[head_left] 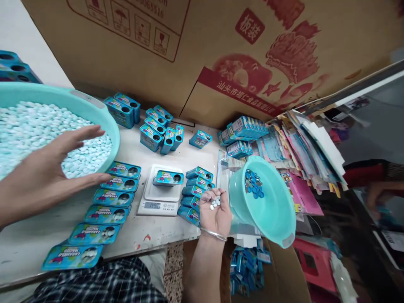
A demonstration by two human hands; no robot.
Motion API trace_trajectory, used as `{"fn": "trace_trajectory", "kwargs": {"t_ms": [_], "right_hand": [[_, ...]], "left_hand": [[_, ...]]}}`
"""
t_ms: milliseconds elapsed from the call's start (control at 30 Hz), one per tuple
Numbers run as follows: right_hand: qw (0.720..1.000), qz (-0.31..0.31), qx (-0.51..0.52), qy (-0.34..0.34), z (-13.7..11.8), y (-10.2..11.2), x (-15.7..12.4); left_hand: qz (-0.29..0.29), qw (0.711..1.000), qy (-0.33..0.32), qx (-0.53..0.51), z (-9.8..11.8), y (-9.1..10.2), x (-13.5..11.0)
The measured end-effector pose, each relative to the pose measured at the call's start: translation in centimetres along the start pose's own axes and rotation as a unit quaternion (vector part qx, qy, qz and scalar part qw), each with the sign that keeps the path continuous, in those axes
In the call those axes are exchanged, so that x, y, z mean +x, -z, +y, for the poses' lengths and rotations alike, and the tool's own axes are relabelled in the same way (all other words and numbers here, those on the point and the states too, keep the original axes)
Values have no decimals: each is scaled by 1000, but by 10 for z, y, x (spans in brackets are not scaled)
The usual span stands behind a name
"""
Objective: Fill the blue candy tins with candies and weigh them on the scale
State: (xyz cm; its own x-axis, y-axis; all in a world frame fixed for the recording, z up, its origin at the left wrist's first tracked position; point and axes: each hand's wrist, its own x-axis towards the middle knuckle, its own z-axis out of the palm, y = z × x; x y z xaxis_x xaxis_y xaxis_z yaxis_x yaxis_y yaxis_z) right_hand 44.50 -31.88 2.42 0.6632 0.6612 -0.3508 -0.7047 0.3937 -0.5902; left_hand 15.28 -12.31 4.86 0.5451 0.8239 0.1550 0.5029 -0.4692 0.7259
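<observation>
Left hand (44, 176): spread wide with fingers apart, hovering over the near rim of the big basin (104, 113); its grip holds nothing.
Right hand (215, 214): palm up and cupped, a few white tablets (215, 203) resting loose in the half-open grip, beside the scale.
Scale (159, 191): on the counter (25, 244), one blue tin (168, 177) lying on its plate, display lit.
Filled row: flat tins (107, 213) lined up between basin and scale.
Small basin (268, 202): tilted at the counter edge, blue caps (254, 185) inside.
Risk: the cupped palm is shallow; any tilt could roll tablets off the counter edge.
Risk: the tilted small basin looks prone to slide and spill.
</observation>
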Motion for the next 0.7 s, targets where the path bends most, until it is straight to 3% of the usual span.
{"fn": "trace_trajectory", "kwargs": {"t_ms": [100, 267, 367, 567, 700], "right_hand": [[1000, 9, -6, -6, 7, -2, 8], [997, 63, 38, -15, 15, -6, 17], [996, 82, 46, -6, 19, -3, 17], [998, 55, 37, 1, 24, 5, 13], [996, 31, 69, -41, 31, -10, 17]], "left_hand": [[-33, 996, -57, 62, 11, -19, 7], [-129, 975, -165, 76, 28, -58, 21], [-160, 966, -182, 85, 38, -78, 31], [-174, 960, -180, 121, 44, -101, 39], [-154, 962, -195, 117, 51, -106, 38]]}}
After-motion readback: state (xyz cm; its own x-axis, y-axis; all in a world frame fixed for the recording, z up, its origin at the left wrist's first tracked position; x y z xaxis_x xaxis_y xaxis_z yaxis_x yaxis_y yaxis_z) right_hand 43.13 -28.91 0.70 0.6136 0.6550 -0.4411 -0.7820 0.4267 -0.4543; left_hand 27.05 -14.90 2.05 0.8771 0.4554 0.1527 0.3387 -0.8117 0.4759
